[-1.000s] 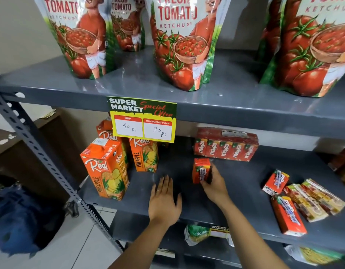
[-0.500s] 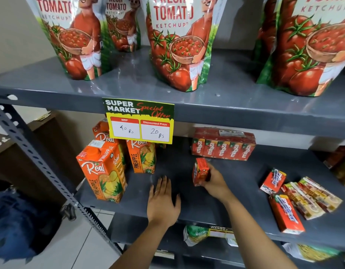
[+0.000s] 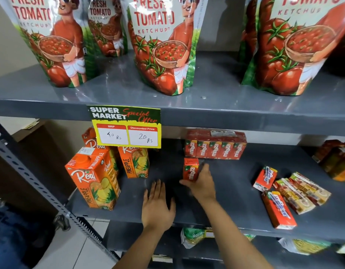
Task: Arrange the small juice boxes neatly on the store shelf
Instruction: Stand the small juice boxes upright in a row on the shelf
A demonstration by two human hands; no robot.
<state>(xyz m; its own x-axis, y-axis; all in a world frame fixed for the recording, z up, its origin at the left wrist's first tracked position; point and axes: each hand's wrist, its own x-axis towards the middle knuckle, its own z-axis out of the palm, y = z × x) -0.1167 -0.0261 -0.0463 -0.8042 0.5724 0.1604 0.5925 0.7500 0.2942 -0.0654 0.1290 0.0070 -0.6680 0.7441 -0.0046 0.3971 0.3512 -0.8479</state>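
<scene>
A small red Maaza juice box (image 3: 190,168) stands upright on the grey middle shelf (image 3: 231,193), just in front of a shrink-wrapped pack of the same boxes (image 3: 215,144). My right hand (image 3: 203,183) grips the box from its right side and below. My left hand (image 3: 158,203) lies flat on the shelf, palm down, fingers apart, holding nothing. To the right several small juice boxes lie flat in a loose heap: two red ones (image 3: 279,209) and striped yellow-brown ones (image 3: 301,192).
Tall orange Real pineapple cartons (image 3: 93,178) stand at the shelf's left. A price card (image 3: 125,126) hangs from the upper shelf, which holds big ketchup pouches (image 3: 162,45). More cartons (image 3: 335,160) sit far right. A slotted upright (image 3: 32,179) runs down the left.
My right hand has turned the small Maaza box so its front faces out, and the box stands a little nearer the wrapped pack. My left hand has stayed flat on the shelf.
</scene>
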